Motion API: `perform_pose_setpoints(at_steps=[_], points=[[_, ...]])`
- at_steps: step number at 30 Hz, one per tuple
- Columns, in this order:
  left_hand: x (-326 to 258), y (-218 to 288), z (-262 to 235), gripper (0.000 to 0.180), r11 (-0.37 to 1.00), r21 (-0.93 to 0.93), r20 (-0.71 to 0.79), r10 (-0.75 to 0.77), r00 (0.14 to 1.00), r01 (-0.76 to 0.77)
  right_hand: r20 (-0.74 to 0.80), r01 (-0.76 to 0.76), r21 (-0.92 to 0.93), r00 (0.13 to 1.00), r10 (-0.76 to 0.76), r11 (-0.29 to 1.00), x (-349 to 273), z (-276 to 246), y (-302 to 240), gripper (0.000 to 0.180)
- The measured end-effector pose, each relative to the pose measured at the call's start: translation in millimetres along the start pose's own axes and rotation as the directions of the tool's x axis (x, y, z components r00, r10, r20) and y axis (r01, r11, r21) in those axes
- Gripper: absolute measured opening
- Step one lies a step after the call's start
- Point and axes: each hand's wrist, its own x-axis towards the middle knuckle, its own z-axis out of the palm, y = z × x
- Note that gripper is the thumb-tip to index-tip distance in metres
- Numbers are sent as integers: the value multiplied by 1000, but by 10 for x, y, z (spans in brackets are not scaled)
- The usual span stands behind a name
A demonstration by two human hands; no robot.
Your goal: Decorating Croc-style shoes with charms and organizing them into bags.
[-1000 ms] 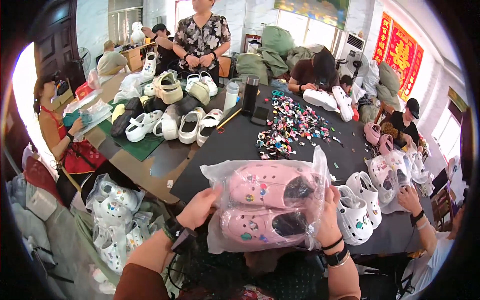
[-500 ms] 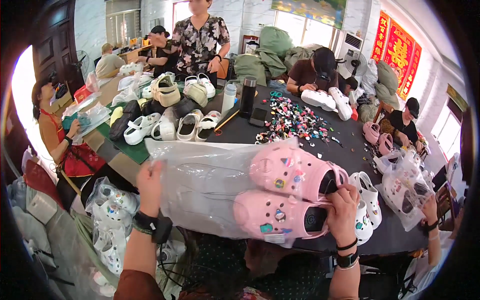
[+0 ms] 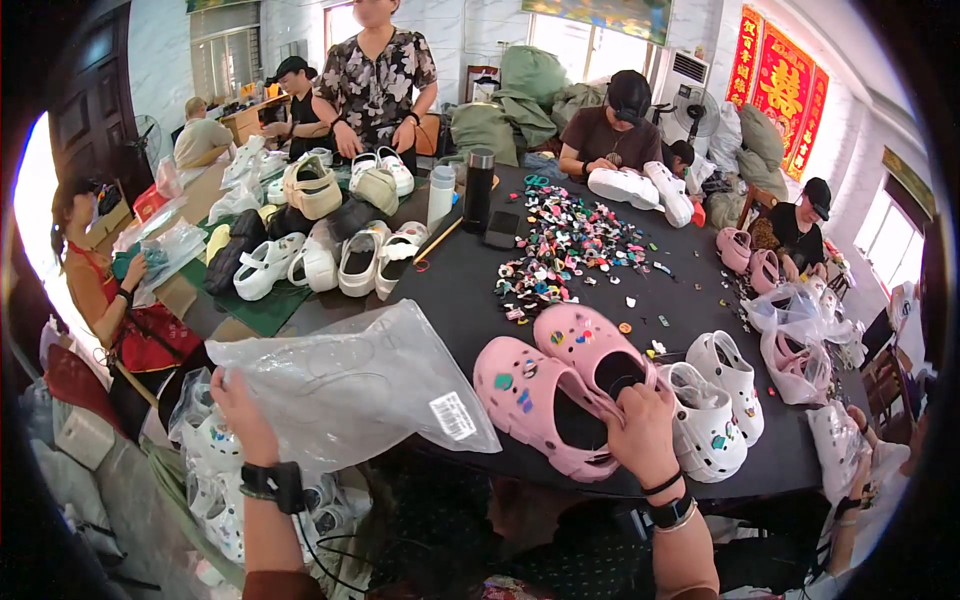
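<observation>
My left hand (image 3: 243,415) is closed on the edge of a clear plastic bag (image 3: 345,380). The bag spreads flat toward the table, with a white label at its right corner, and no shoes show inside it. A pair of pink clogs (image 3: 510,375) with small colourful charms is at the table's front edge, toes pointing away from me. My right hand (image 3: 643,435) grips them at the heel straps. Just right of this hand stands a pair of white clogs (image 3: 705,430) with charms. Whether the pink clogs rest fully on the table I cannot tell.
Loose charms (image 3: 580,240) lie heaped mid-table near a black bottle (image 3: 478,190) and a phone (image 3: 502,231). Assorted clogs (image 3: 268,265) crowd the back left. Bagged white clogs (image 3: 215,490) are low on the left. Several people work around the table.
The pink clogs have come out of the bag, moving right and down in my right hand. The bag hangs from my left hand, shifted left and lower.
</observation>
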Motion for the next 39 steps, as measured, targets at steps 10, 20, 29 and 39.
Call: perform_pose_setpoints(at_steps=[10,20,29,39], points=[[-1056,728,505,81,494,195,910,230,344,-847,89,-119,102,990,110,988,127,166,-215,29],[-1111,111,598,50,502,209,907,221,358,-839,103,17,473,992,-74,881,162,273,-513,24],[-924,297,494,37,634,278,825,226,517,-721,-283,-92,682,882,378,726,-215,22,180,21],[-257,549,91,27,758,435,415,310,855,-486,-333,-217,496,847,415,841,-674,732,609,17]])
